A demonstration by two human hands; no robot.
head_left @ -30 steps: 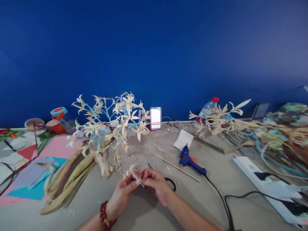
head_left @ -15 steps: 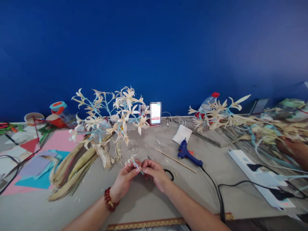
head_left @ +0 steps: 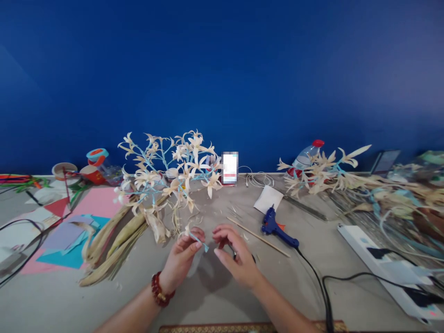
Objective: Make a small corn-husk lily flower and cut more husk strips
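My left hand (head_left: 183,254) pinches a small husk flower with a light-blue wrapped stem (head_left: 200,241) between thumb and fingers. Its blue end points toward my right hand, and its pale petals are partly hidden by my fingers. Beside it, my right hand (head_left: 237,254) has thumb and fingers apart, with nothing visible between them. Behind my hands stands a bunch of pale husk flowers (head_left: 196,164) on light-blue stems. A thin wooden stick (head_left: 258,237) lies on the table past my right hand, and a blue glue gun (head_left: 277,227) rests to its right.
Dried corn husks (head_left: 114,245) and coloured paper sheets (head_left: 62,256) lie at left. At right are a white power strip (head_left: 369,268) with black cords, a second flower bunch (head_left: 312,171) and a red-capped bottle (head_left: 307,157). A phone (head_left: 230,167) stands by the blue wall.
My right hand has come away from the flower's blue stem and opened, moving to the right. The left hand still holds the flower. The whole view has shifted slightly.
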